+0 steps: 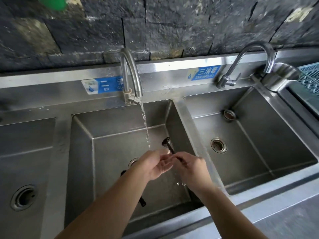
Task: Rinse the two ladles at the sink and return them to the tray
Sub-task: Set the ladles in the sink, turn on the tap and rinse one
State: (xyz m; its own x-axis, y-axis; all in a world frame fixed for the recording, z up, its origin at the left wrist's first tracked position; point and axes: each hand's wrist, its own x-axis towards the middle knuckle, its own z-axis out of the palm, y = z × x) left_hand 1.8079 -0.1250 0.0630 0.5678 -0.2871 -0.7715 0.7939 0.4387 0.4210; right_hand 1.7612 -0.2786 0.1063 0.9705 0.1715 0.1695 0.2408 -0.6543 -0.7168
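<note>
Both hands meet over the middle basin [82,152] of a steel sink, just below the water running from the tap [131,73]. My right hand [191,169] pinches the dark handle of a ladle [167,143], whose end sticks up and away from me. My left hand [155,165] is cupped palm-up around the ladle's near part, which my fingers hide. A second dark ladle [142,202] lies on the basin floor, mostly covered by my left forearm.
A left basin [25,135] and a right basin [259,135] flank the middle one. A second tap [250,52] stands behind the right basin. A steel pot [279,78] and a blue slatted rack [310,76] sit at the far right.
</note>
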